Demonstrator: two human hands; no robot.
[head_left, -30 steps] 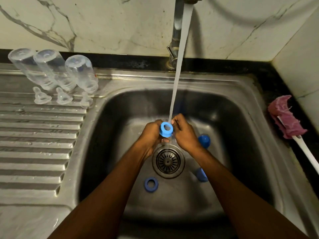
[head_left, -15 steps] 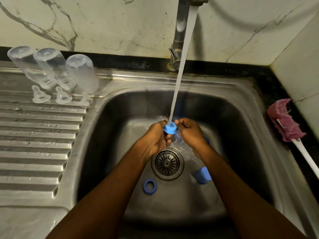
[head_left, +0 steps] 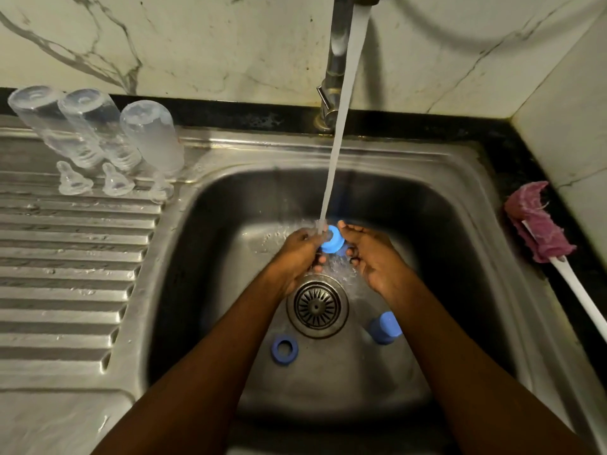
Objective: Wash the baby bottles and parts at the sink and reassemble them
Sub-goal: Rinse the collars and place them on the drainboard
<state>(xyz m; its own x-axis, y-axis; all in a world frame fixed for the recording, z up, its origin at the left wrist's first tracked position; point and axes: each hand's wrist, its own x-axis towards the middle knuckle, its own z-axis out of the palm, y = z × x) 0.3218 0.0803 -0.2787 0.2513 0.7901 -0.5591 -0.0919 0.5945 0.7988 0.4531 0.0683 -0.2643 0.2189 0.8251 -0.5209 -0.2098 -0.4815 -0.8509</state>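
Observation:
Over the steel sink point(head_left: 203, 224), my left hand point(head_left: 300, 254) and my right hand point(head_left: 371, 254) both grip a blue bottle ring point(head_left: 332, 240) under the running water point(head_left: 341, 110), just above the drain point(head_left: 317, 305). A second blue ring point(head_left: 284, 346) lies flat on the sink floor to the left of the drain. A blue cap point(head_left: 385, 327) lies to the right of it, partly behind my right forearm. Three clear bottles point(head_left: 95, 129) stand upside down on the drainboard, with three clear teats point(head_left: 115, 183) in front of them.
The tap point(head_left: 335, 60) rises from the back rim against the marble wall. A ribbed drainboard point(head_left: 65, 274) spreads left of the basin. A pink bottle brush point(head_left: 538, 221) with a white handle lies on the black counter at the right.
The ring has turned in my hands and shifted slightly right, so the stream now strikes its left edge and my left fingers. The view has tilted a little.

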